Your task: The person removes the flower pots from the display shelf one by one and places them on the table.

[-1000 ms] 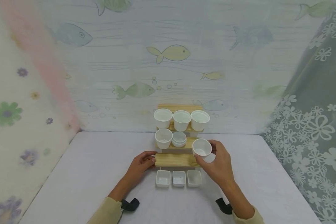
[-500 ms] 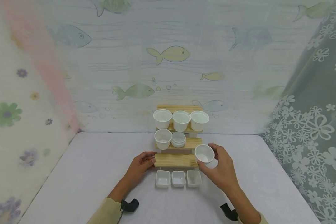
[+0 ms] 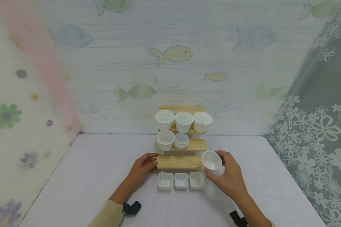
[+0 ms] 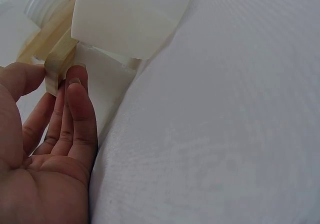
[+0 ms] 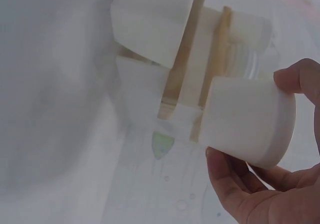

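Observation:
My right hand [image 3: 227,173] holds a round white cup [image 3: 211,161] between thumb and fingers, just off the right end of the lowest wooden shelf. In the right wrist view the same cup [image 5: 245,119] has the thumb on one side and the fingers on the other. The left hand [image 3: 143,165] pinches the left end of that lowest shelf [image 3: 179,162], which carries nothing on its top. In the left wrist view, the thumb touches the board's end [image 4: 57,64] and the fingers lie under it.
A white cup [image 3: 165,141] and smaller stacked-looking round cups [image 3: 181,142] stand on the middle shelf [image 3: 198,145]. Three cups [image 3: 184,122] line the shelf above. Three square white dishes [image 3: 181,181] sit in front of the stand. A patterned cloth wall [image 3: 170,75] rises behind.
My right hand has carried the cup rightward and toward me, from over the lowest shelf's right end to beside it. The left hand has stayed on the shelf's end.

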Demonstrator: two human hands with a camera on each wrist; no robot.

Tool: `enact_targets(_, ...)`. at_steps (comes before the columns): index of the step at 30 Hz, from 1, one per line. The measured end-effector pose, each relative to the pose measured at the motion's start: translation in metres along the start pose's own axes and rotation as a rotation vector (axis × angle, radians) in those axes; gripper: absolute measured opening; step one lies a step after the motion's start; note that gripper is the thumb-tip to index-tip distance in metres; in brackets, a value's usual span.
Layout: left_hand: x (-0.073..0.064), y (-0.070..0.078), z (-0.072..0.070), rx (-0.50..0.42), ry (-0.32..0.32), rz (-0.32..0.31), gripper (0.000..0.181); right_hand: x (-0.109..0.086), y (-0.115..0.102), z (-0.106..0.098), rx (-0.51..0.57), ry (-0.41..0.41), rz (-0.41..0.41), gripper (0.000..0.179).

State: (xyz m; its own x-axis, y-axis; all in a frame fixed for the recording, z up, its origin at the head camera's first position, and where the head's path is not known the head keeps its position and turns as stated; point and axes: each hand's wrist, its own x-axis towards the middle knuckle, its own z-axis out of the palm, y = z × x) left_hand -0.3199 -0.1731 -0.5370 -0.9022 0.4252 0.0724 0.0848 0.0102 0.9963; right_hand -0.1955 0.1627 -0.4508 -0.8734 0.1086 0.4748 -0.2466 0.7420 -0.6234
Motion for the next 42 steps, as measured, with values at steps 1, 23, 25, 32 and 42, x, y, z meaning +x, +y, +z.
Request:
enact_targets(1,0.000,0.000,0.000,-0.001,-0.001,0.001,0.039,-0.001,0.001,-0.001,-0.006,-0.004,0.002,0.070)
enact_targets(23,-0.002,0.002,0.002,-0.020,-0.009,0.003,0.038,-0.013,0.009,-0.017,-0.096,-0.135,0.082,0.070)
enact_targets(25,-0.002,0.003,0.002,-0.018,-0.006,0.002,0.038,-0.014,0.009,-0.019,-0.102,-0.154,0.091,0.070)
enact_targets(32,-0.006,0.004,0.005,-0.009,0.003,0.001,0.038,-0.018,0.013,-0.025,-0.125,-0.214,0.085,0.067)
enact_targets(42,-0.013,0.005,0.011,0.002,0.016,0.002,0.039,-0.020,0.020,-0.031,-0.081,-0.290,0.101,0.067)
